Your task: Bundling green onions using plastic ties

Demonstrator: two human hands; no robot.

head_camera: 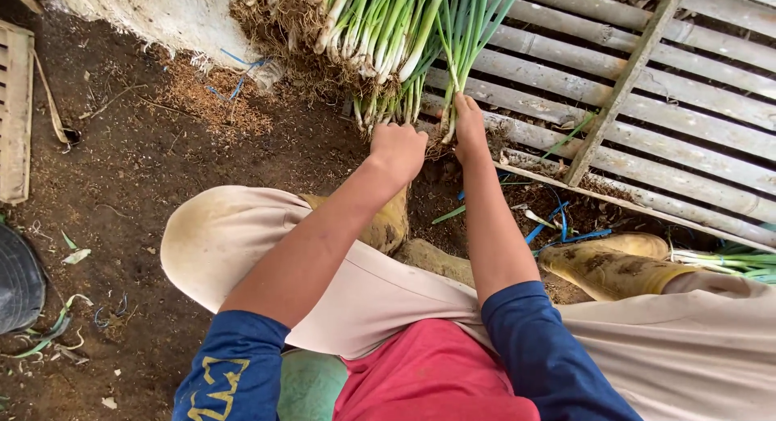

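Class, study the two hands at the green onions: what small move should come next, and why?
Probably the left hand should close on the roots under the small bunch of green onions that the right hand grips at its white base. That bunch stands apart from the big pile, and soil clings to the roots between the hands.

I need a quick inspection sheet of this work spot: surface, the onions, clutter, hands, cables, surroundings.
Surface: dark dirt floor beside a slatted wooden rack.
Job's things: small bunch of green onions held upright; larger onion pile lying on the rack.
Clutter: blue ties, loose leaves, root trimmings.
Grippers: left hand fisted at the roots; right hand grips the bunch's base.
Cables: nothing seen.
Surroundings: muddy yellow boots, wooden crate at left.
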